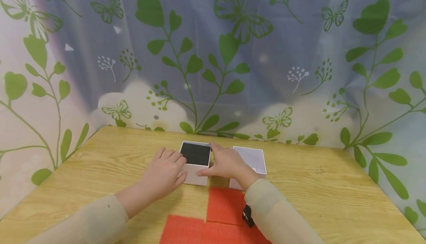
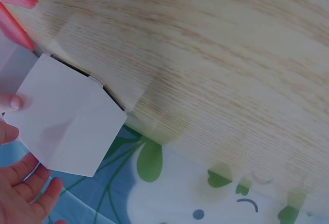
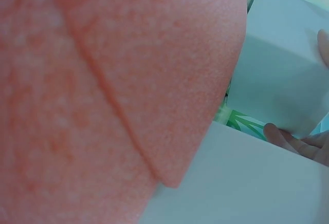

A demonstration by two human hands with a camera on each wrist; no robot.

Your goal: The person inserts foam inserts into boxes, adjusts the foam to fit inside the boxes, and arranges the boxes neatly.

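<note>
In the head view, an open white box (image 1: 196, 175) with a dark layer (image 1: 195, 154) filling it stands between the hands. The right hand (image 1: 227, 162) grips its right side, thumb across the front face and fingers at the far right corner. At the left side rests the left hand (image 1: 168, 168), fingers loosely bent, one fingertip at the rim and the thumb low near the front corner. The left wrist view shows the box's white face (image 2: 77, 116) with fingers (image 2: 43, 196) at its edge. The right wrist view shows the same box (image 3: 277, 70) farther off.
A second open white box (image 1: 247, 159) with a pale interior stands just right of the right hand. Several red foam squares (image 1: 224, 207) lie nearer the person on the wooden table (image 1: 306, 185). A small black item (image 1: 247, 215) sits by the right sleeve. A patterned curtain (image 1: 213, 70) hangs behind.
</note>
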